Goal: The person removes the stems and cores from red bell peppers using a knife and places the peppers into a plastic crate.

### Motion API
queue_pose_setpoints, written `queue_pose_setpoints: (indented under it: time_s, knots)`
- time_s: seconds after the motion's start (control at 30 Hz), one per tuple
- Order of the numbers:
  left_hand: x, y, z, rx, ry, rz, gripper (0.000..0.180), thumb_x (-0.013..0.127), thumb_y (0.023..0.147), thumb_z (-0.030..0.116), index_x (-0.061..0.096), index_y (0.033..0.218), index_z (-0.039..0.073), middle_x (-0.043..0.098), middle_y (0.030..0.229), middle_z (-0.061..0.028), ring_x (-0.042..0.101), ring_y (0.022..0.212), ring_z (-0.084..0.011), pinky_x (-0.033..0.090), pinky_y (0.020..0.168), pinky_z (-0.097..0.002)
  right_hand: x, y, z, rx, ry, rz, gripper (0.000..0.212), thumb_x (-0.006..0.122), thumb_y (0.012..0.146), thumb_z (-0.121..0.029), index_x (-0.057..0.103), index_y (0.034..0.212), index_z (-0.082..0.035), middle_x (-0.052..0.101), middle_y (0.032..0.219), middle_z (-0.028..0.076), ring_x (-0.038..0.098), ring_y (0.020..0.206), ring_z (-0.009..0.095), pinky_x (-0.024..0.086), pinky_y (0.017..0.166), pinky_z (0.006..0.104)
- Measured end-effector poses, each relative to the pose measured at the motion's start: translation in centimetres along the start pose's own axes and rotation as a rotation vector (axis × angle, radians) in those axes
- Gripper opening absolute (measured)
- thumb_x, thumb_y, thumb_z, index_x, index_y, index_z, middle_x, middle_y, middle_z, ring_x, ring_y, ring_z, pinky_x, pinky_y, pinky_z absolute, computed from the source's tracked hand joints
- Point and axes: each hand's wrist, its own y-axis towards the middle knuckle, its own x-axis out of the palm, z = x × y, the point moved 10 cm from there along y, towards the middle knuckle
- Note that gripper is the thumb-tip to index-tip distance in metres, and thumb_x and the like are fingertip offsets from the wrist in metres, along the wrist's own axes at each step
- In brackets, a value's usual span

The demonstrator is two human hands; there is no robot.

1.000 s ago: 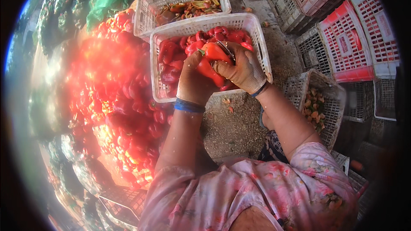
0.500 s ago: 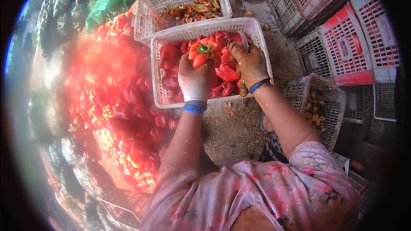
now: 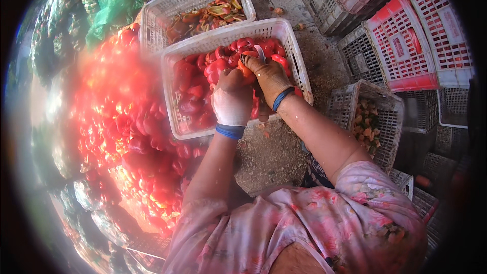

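Observation:
Above a white plastic crate (image 3: 197,133) full of red bell peppers (image 3: 188,82), both my gloved hands meet. My left hand (image 3: 233,102) is closed around an orange-red bell pepper (image 3: 247,75), mostly covered by the fingers. My right hand (image 3: 270,78), in a stained glove, grips a knife (image 3: 260,53) and presses against that pepper. Just the pale curved blade shows past the fingers; the handle is hidden. Where the edge touches the pepper I cannot tell. Blue bands circle both wrists.
Behind stands another white crate (image 3: 152,25) with pepper scraps (image 3: 208,16). A large heap of red peppers (image 3: 127,116) spreads on the left, below green netting (image 3: 112,12). At right are a crate of stem pieces (image 3: 366,127) and stacked red and white crates (image 3: 401,45).
My right hand has come across to the left one, bringing the knife onto the pepper. The pepper's green stem, visible before, is now covered. The whole view has shifted slightly.

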Motion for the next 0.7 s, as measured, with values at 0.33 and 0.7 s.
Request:
queue_pose_setpoints:
  time_s: [0.33,0.7]
  knots:
    - [1.2,0.3,-3.3,-0.225,-0.384,-0.160,0.009,0.067,0.078,0.005,0.066,0.087,0.004,0.067,0.081,-0.0077,0.062,0.072,-0.0137,0.050,0.067,-0.0298,0.3,0.4,-3.0,-0.426,-0.298,-0.001,0.041,0.060,0.089,-0.042,0.067,0.097,-0.002,0.060,0.068,0.006,0.058,0.057,0.016,0.047,0.053,0.0330]
    - [-2.4,2.1,-6.9,-0.154,-0.093,0.023,0.014,0.065,0.073,0.005,0.065,0.086,0.002,0.065,0.084,-0.0142,0.065,0.074,-0.0285,0.050,0.070,-0.0336,1.6,-1.5,-3.4,-0.265,-0.309,-0.198,0.036,0.064,0.087,-0.039,0.067,0.100,-0.006,0.059,0.066,0.003,0.058,0.055,0.011,0.045,0.047,0.0255]
